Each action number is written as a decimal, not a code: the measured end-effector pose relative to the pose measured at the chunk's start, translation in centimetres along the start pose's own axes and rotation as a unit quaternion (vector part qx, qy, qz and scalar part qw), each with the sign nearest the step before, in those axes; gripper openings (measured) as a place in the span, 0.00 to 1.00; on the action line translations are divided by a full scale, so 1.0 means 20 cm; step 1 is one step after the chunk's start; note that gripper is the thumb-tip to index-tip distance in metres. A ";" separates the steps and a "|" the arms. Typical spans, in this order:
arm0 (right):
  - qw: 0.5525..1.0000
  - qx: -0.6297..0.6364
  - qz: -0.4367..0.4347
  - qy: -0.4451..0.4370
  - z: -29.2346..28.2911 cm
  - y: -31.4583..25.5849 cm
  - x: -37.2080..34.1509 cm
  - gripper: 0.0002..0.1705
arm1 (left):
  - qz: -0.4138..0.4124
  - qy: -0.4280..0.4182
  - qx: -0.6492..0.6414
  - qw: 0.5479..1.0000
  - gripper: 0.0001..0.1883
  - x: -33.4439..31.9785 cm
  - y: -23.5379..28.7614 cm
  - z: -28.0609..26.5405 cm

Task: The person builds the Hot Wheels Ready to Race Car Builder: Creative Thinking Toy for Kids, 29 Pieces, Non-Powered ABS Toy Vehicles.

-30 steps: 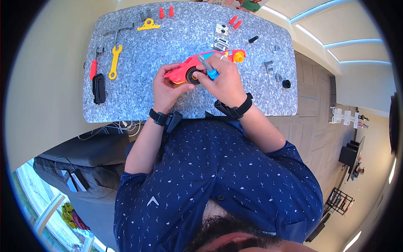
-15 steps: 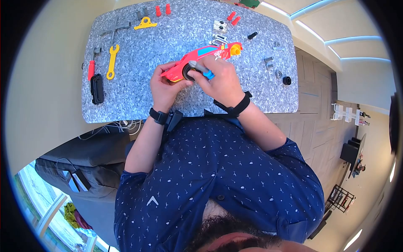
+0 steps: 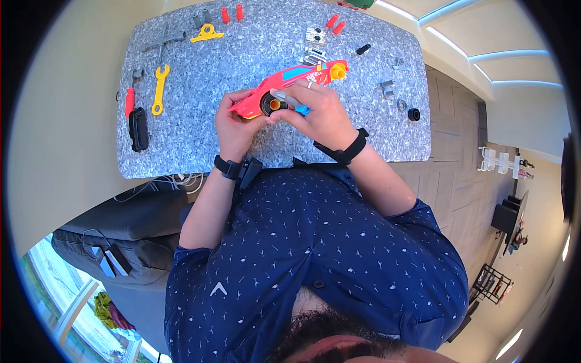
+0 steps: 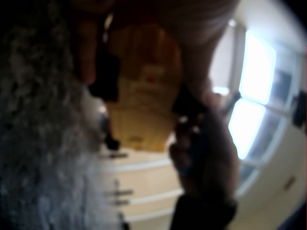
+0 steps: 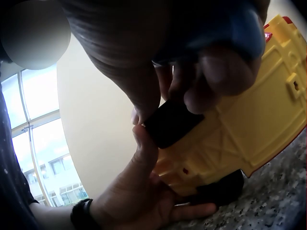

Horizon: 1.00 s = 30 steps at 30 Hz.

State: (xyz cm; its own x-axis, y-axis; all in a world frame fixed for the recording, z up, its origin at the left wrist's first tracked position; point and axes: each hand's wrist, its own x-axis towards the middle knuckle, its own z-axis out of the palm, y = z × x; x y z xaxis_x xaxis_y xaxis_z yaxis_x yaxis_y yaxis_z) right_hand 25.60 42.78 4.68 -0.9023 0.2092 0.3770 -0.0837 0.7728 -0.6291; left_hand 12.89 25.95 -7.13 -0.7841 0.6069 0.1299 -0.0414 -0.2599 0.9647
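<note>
In the head view, a red toy race car (image 3: 295, 75) with a blue window is held tilted over the table. My left hand (image 3: 235, 128) grips its near end, thumb beside a black wheel (image 3: 265, 104) with a yellow hub. My right hand (image 3: 325, 115) pinches that wheel while keeping a toy screwdriver (image 3: 289, 99) with grey shaft and blue handle in its fingers. The right wrist view shows the car's yellow underside (image 5: 254, 124), the pinched wheel (image 5: 172, 125) edge-on and another black wheel (image 5: 223, 189) low by the tabletop. The left wrist view is dark and blurred.
On the speckled table lie a yellow wrench (image 3: 160, 91), grey hammer-shaped tool (image 3: 162, 41), red-handled tool (image 3: 129, 103), black part (image 3: 138, 129) and yellow bracket (image 3: 207, 33). Loose red pegs (image 3: 335, 24), metallic parts (image 3: 315, 55), grey pieces (image 3: 387, 89) and a black wheel (image 3: 413, 114) lie around.
The screwdriver has swung from pointing up and away to lying flatter over the wheel. The right fingers have shifted around the wheel, and its yellow hub shows more. The left hand keeps its grip.
</note>
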 end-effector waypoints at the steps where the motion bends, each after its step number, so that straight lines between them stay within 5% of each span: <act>1: 1.000 -0.005 0.003 0.000 0.00 0.00 0.00 0.23 | -0.001 0.002 0.002 1.000 0.39 0.00 0.00 0.00; 13: 0.992 -0.025 -0.010 0.127 0.14 -0.01 -0.03 0.23 | -0.008 0.015 0.024 1.000 0.42 0.00 0.08 0.04; 17: 0.994 -0.021 0.012 0.111 0.11 -0.04 -0.04 0.21 | 0.072 -0.013 0.117 0.990 0.45 0.04 0.04 0.01; 23: 0.987 0.095 0.075 0.108 -0.01 0.04 -0.14 0.16 | 0.043 -0.026 0.031 0.998 0.41 0.03 0.02 0.00; 30: 0.968 -0.104 0.188 0.128 -0.27 0.38 -0.36 0.19 | 0.025 -0.031 0.029 0.999 0.40 0.04 0.04 0.00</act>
State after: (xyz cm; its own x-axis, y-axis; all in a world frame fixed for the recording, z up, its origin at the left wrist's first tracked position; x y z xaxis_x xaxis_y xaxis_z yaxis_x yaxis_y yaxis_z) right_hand 33.79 50.38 0.83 -0.7159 0.6199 0.3211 0.3413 0.7120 -0.6137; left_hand 12.31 26.18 -6.24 -0.7446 0.6399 0.1901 0.0341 -0.2479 0.9682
